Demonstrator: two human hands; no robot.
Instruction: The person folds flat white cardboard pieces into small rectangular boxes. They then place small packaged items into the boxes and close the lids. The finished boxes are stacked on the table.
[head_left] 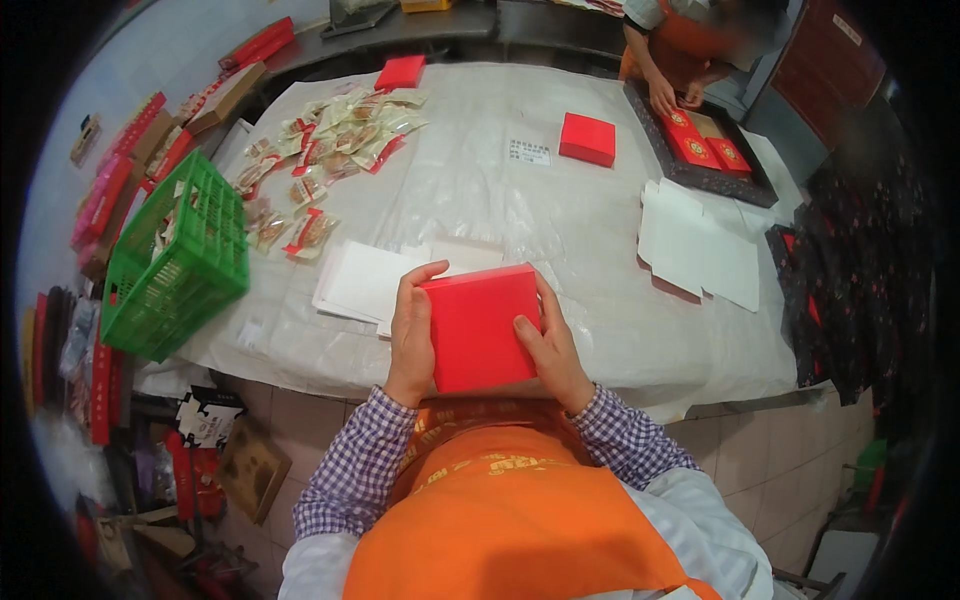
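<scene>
A red square box (pixel 482 330) is held up between my two hands, in front of my orange apron and over the near table edge. My left hand (pixel 410 335) grips its left side, with the fingers wrapped behind. On the box's right edge, my right hand (pixel 552 345) closes with the thumb on the front face. Behind it on the table lie flat white card sheets (pixel 368 282). Farther off, a second red box (pixel 587 139) sits beside a small printed label (pixel 530 152), and a third red box (pixel 401 72) lies at the far edge.
Many wrapped pastries (pixel 345 135) spread over the table's left part. A green plastic crate (pixel 180 265) stands tilted at the left edge. At the far right, another person's hands (pixel 664 97) work at a dark tray (pixel 728 184) with red boxes. White cardboard sheets (pixel 700 245) lie nearer.
</scene>
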